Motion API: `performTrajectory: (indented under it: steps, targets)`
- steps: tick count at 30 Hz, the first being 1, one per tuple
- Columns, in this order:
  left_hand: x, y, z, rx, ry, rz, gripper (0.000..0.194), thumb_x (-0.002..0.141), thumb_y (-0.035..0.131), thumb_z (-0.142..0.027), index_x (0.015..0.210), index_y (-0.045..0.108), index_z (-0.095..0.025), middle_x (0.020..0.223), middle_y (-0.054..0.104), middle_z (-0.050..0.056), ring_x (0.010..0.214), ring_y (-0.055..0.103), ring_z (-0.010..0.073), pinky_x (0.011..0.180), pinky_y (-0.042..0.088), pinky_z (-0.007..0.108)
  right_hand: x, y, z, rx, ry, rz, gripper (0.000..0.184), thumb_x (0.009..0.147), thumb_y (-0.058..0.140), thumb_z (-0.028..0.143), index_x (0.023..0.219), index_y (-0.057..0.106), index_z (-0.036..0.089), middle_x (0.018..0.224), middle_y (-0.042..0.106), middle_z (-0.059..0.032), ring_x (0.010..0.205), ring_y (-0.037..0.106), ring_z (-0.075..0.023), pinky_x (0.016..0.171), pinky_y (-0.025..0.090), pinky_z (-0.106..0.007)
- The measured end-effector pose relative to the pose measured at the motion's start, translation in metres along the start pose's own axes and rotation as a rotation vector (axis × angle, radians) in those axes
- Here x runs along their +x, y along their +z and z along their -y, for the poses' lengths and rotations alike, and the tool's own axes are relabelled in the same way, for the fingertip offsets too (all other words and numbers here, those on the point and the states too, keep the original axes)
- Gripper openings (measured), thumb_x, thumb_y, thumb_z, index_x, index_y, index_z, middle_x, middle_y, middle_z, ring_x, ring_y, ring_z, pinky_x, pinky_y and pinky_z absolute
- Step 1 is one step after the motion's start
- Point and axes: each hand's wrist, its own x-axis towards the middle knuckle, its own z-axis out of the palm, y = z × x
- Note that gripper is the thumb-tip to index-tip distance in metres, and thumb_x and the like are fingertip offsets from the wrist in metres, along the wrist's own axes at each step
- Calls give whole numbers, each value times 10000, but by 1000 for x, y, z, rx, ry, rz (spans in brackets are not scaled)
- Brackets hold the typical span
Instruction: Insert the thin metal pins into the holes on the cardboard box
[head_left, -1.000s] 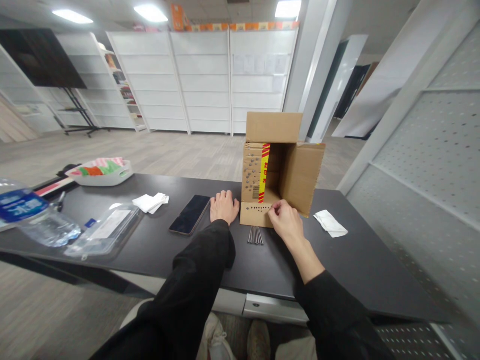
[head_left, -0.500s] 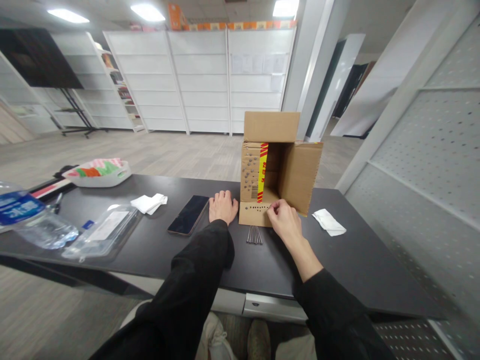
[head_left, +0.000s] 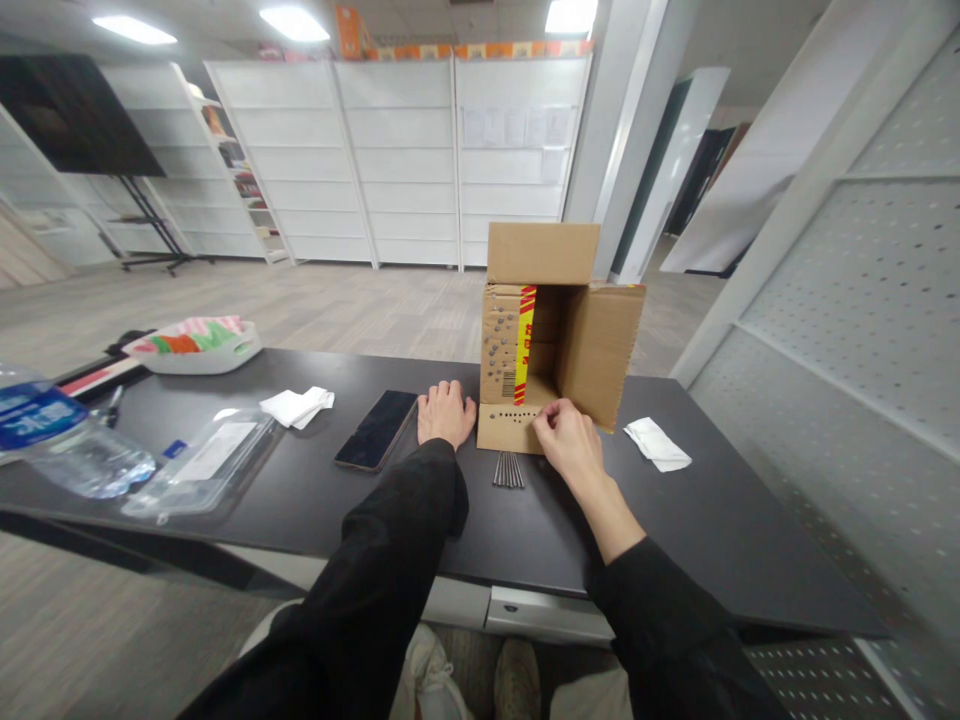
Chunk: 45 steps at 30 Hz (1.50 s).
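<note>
An opened cardboard box point(head_left: 592, 350) stands on the dark table, its flaps spread. Its left flap is dotted with grey round heads beside yellow and red tape. Along the lower flap point(head_left: 502, 435) runs a row of small dark holes or heads; I cannot tell which. My right hand point(head_left: 570, 437) is closed in a pinch at the right part of that flap, and its fingers hide what they hold, if anything. My left hand point(head_left: 445, 412) lies flat on the table, fingers stretched, between the phone and the box. Several nails point(head_left: 508, 470) lie side by side just in front of the lower flap.
Left of my left hand lies a phone point(head_left: 376, 430). Farther left are a folded tissue point(head_left: 298, 407), a clear plastic case point(head_left: 214, 465), a water bottle point(head_left: 67, 435) and a white basket point(head_left: 199, 358). Another tissue point(head_left: 658, 444) lies right of the box. A perforated panel point(head_left: 847, 350) borders the right side.
</note>
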Motion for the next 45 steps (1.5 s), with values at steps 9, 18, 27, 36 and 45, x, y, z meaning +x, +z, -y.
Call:
performTrajectory:
  steps: [9,18,27,36,45]
  targets:
    - [0,1,0,11,-1,-12,211,907,432,-320,1016,561,-193,1073,617,102,1051,533,267,870,380,407,1,0,1,-37,4,7,175,853,512,287,916,651,200,825,709,-65,804,649,-220,634,387,-268]
    - [0,0,-1,4,-8,2,213,910,422,-314,1024,558,-195,1085,614,109,1070,525,269,886,373,406,1,-1,2,-69,26,-3,204,846,512,312,892,670,192,844,716,-86,821,662,-234,642,406,-273]
    - [-1,-4,-2,-29,-25,35,230,917,413,-316,1050,561,-200,1112,604,117,1099,513,274,913,365,419,2,1,0,-12,8,-50,192,822,527,315,836,668,186,801,715,-88,778,658,-236,627,405,-279]
    - [-1,-4,-2,-6,-12,24,231,915,418,-320,1039,564,-191,1097,608,118,1084,522,274,900,373,414,2,2,-1,77,3,-98,146,783,532,307,779,630,198,756,698,-58,711,626,-212,622,379,-277]
    - [0,-1,-1,-4,-14,15,219,916,425,-322,1036,559,-197,1094,611,108,1080,525,265,900,371,403,2,4,-3,156,-96,-115,136,778,525,240,844,637,202,765,699,-37,722,637,-197,663,404,-270]
